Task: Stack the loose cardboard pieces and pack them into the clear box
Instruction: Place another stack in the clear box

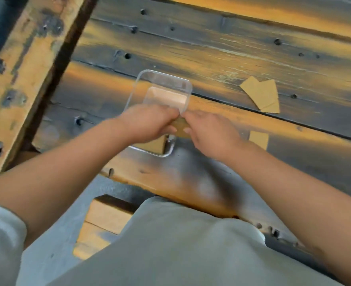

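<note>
Nearest the camera, a grey-clad torso (170,244) fills the lower field, with a pale sleeve (1,234) at the lower left; two bare forearms extend from it over a worn wooden table (232,48) whose planks are stained dark grey and orange and dotted with screw holes. The left hand (149,120) and right hand (209,131) meet above the near half of the clear box (162,79), an open, round-cornered plastic container resting on the table. Both hands are closed, fingertips almost touching, pinching between them a small stack of cardboard pieces (180,125); only a narrow tan strip of it shows between the fingers, so the number of pieces cannot be told. More cardboard (151,145) is visible through the box's near wall, below the left hand. Loose pieces remain on the table: an overlapping pair (261,94) well to the right of the box, and a single piece (259,139) just beside the right wrist. The frame is motion-blurred.
</note>
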{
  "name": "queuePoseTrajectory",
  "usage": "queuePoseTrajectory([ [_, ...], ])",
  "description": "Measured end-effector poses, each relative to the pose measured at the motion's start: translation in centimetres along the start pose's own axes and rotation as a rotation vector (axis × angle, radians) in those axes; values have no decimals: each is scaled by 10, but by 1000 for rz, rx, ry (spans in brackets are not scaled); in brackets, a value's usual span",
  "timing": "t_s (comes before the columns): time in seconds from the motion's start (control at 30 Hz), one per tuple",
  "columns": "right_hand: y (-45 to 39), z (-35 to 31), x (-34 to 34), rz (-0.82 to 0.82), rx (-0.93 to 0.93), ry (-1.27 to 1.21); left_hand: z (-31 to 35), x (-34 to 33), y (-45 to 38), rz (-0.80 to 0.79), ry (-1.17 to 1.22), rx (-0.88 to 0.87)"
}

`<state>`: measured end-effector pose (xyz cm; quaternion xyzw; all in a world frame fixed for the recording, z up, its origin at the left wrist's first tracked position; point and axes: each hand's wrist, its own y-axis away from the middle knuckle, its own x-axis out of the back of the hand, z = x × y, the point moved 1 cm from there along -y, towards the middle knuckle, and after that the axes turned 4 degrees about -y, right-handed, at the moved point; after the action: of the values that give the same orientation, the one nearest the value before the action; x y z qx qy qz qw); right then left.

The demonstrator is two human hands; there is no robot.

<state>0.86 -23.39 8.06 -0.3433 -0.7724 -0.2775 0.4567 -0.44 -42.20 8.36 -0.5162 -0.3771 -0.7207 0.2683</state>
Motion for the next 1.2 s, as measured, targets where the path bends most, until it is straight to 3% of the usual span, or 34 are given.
queuePoseTrajectory([
  [0.13,-74,-16,-13,0,-133,24,-72,9,2,69,-10,101],
  [0.27,-117,-14,-41,-139,-285,-36,-116,-7,-6,95,-55,23],
  [0.43,-136,-10,-75,-276,-401,-161,-129,-40,-21,-143,-126,-1],
  [0.7,-139,-15,-95,-315,-405,-70,-133,-55,-34,-276,-259,-12],
  [0.87,-144,-18,-93,-449,-472,-115,-128,-58,-34,-327,-261,4],
  [1.07,-143,-20,-84,-614,-396,0,-123,-60,-34,-412,-290,19],
  [1.2,-140,-19,-83,-632,-360,39,-118,-56,-38,-481,-292,38],
])
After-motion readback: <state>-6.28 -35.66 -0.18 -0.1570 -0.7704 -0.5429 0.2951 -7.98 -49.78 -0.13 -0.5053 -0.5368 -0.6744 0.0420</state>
